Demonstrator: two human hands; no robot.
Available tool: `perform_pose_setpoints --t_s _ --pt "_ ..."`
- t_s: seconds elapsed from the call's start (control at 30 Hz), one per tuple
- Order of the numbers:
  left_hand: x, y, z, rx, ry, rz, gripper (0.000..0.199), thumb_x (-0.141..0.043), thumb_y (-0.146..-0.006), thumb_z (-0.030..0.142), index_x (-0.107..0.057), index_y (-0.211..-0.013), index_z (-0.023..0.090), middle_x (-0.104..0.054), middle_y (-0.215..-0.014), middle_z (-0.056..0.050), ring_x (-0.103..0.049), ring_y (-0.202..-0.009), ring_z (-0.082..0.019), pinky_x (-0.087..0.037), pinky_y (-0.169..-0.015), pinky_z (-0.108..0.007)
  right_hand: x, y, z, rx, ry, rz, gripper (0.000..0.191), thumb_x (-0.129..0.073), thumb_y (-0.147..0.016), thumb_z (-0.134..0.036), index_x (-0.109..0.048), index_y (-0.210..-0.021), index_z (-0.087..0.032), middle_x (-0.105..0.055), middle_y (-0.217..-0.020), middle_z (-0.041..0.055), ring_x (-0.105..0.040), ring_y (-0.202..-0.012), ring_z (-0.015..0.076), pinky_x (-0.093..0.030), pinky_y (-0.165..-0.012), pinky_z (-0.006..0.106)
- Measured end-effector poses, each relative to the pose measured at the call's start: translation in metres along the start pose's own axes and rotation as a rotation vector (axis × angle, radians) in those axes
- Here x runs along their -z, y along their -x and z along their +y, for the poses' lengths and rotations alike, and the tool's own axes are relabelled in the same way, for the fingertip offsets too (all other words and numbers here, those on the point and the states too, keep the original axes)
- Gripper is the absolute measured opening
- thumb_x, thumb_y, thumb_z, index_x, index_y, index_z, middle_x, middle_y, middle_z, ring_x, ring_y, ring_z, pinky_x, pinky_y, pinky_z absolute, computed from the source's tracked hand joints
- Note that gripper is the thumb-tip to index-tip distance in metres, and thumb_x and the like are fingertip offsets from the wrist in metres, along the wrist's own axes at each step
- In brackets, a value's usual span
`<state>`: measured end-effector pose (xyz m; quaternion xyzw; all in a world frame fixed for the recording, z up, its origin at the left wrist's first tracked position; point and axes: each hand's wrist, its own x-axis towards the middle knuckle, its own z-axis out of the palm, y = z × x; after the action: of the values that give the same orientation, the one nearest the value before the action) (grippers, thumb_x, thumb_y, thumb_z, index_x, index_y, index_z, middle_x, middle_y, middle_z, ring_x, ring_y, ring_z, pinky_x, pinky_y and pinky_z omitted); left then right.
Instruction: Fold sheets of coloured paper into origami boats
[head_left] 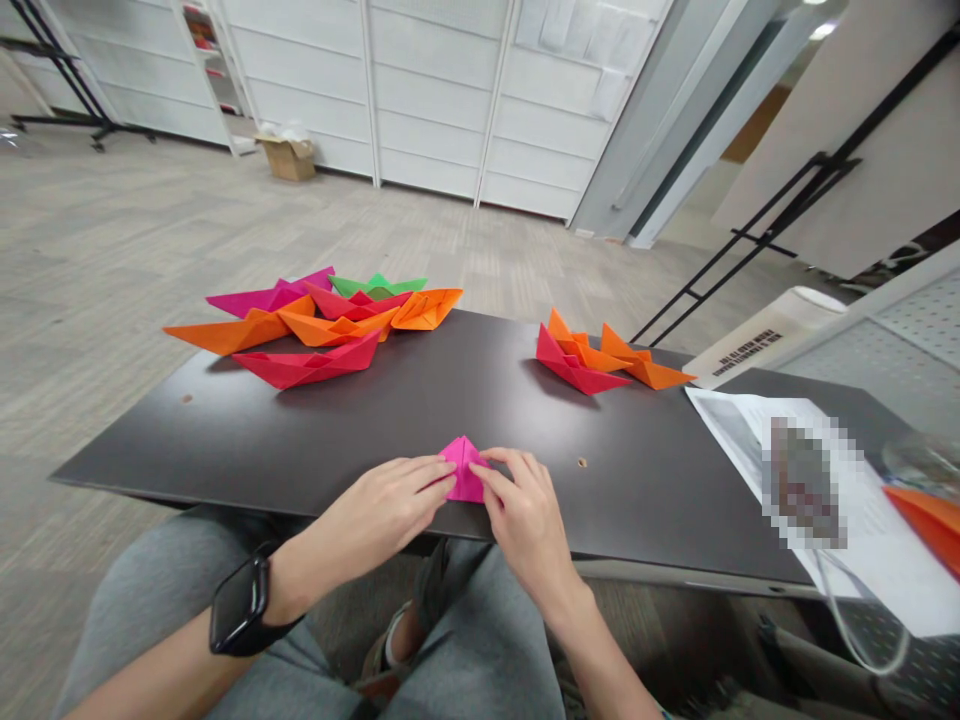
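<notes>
Head view: a dark desk [480, 400] spans the middle of the frame. Toward its far edge, at centre-left, lies a crowded cluster of origami boats [330, 330] in orange, red, magenta and green, probably set back there to spare the near side for handwork. A printed sheet [718, 412] lies at the right of the frame. A smaller boat group [589, 360], one red and two orange, stands at centre-right. Both hands meet at lower centre: the left hand [401, 490] (a black smartwatch [238, 605] on that wrist) and the right hand [521, 490] grip opposite edges of a pink folded paper [465, 482] by the fingertips, seemingly to keep its centre seam aligned against the desk's near edge.
</notes>
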<state>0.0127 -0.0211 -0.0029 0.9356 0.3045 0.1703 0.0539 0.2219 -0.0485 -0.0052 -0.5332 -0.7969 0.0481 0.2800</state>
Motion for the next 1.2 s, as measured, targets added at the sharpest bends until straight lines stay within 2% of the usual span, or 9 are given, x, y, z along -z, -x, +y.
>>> perform_pose_setpoints --t_s 0.17,0.37,0.5,0.6,0.7,0.83,1.0,1.1,1.2 --pt "0.001 0.008 0.003 -0.056 -0.08 -0.082 0.044 -0.053 -0.097 0.029 -0.051 -0.139 0.013 -0.053 -0.146 -0.013 -0.049 -0.137 -0.025 -0.035 -0.115 -0.042 0.008 0.021 -0.017 0.157 0.028 -0.221 0.051 -0.051 -0.095 -0.016 -0.045 -0.145 -0.011 -0.048 -0.15 0.0117 -0.045 -0.138 0.0246 -0.039 -0.115 0.045" --pt "0.016 0.019 -0.021 -0.124 -0.051 -0.163 0.052 -0.06 -0.093 0.03 -0.049 -0.142 0.017 -0.051 -0.149 -0.008 -0.048 -0.137 -0.025 -0.033 -0.115 -0.038 0.034 0.045 0.011 0.173 0.207 -0.332 0.058 -0.046 -0.096 -0.014 -0.032 -0.152 -0.016 -0.04 -0.156 0.0078 -0.041 -0.142 0.0254 -0.036 -0.115 0.054" --pt "0.03 0.021 -0.025 -0.146 0.049 -0.2 0.041 -0.063 -0.091 0.024 -0.057 -0.131 0.021 -0.063 -0.137 -0.005 -0.054 -0.131 -0.025 -0.036 -0.111 -0.038 0.038 0.046 0.017 0.143 0.198 -0.227 0.043 -0.052 -0.096 -0.018 -0.051 -0.139 -0.021 -0.057 -0.143 0.0056 -0.048 -0.135 0.0278 -0.034 -0.114 0.055" --pt "0.041 0.019 -0.022 -0.194 0.131 -0.225 0.024 -0.062 -0.092 0.015 -0.064 -0.115 0.022 -0.071 -0.12 -0.003 -0.06 -0.119 -0.022 -0.041 -0.102 -0.036 0.036 0.037 0.01 0.123 0.132 -0.156 0.024 -0.062 -0.093 -0.023 -0.065 -0.117 -0.021 -0.071 -0.117 0.0049 -0.061 -0.113 0.0266 -0.038 -0.109 0.052" --pt "0.05 0.019 -0.025 -0.179 0.198 -0.22 0.017 -0.055 -0.095 0.01 -0.066 -0.097 0.022 -0.073 -0.099 0.0 -0.066 -0.094 -0.017 -0.045 -0.085 -0.03 0.038 0.026 0.005 0.158 0.087 -0.208 0.025 -0.066 -0.091 -0.023 -0.065 -0.117 -0.022 -0.072 -0.097 0.0032 -0.062 -0.091 0.0224 -0.045 -0.094 0.045" --pt "0.05 0.023 -0.028 -0.034 0.303 -0.023 0.02 -0.05 -0.097 0.011 -0.066 -0.103 0.022 -0.072 -0.098 -0.001 -0.065 -0.086 -0.014 -0.047 -0.078 -0.025 0.041 0.018 0.004 0.17 0.045 -0.296 0.019 -0.059 -0.095 -0.019 -0.069 -0.11 -0.027 -0.067 -0.083 0.0002 -0.056 -0.081 0.0194 -0.042 -0.078 0.036" --pt "0.035 0.013 -0.011 0.163 0.508 0.287 0.018 -0.049 -0.098 0.013 -0.065 -0.098 0.021 -0.07 -0.094 -0.001 -0.066 -0.089 -0.012 -0.05 -0.082 -0.022 0.031 0.018 -0.002 0.132 0.024 -0.221 0.021 -0.065 -0.093 -0.027 -0.068 -0.113 -0.022 -0.065 -0.085 0.002 -0.053 -0.08 0.0197 -0.039 -0.077 0.037" --pt "0.023 0.004 0.0 0.371 0.643 0.473 0.002 -0.06 -0.093 0.02 -0.062 -0.093 0.02 -0.066 -0.099 -0.002 -0.067 -0.089 -0.014 -0.053 -0.08 -0.026 0.026 0.018 -0.004 0.11 -0.004 -0.189 0.019 -0.058 -0.097 -0.025 -0.069 -0.112 -0.022 -0.064 -0.081 0.0019 -0.053 -0.077 0.0183 -0.038 -0.074 0.035" --pt "0.011 -0.001 0.006 0.646 0.947 0.494 0.029 -0.076 -0.08 0.031 -0.049 -0.084 0.02 -0.063 -0.085 0.001 -0.067 -0.071 -0.013 -0.055 -0.065 -0.025 0.022 0.018 -0.004 0.03 -0.055 -0.17 0.02 -0.055 -0.099 -0.029 -0.072 -0.11 -0.024 -0.063 -0.079 0.0014 -0.054 -0.077 0.0178 -0.038 -0.071 0.034"
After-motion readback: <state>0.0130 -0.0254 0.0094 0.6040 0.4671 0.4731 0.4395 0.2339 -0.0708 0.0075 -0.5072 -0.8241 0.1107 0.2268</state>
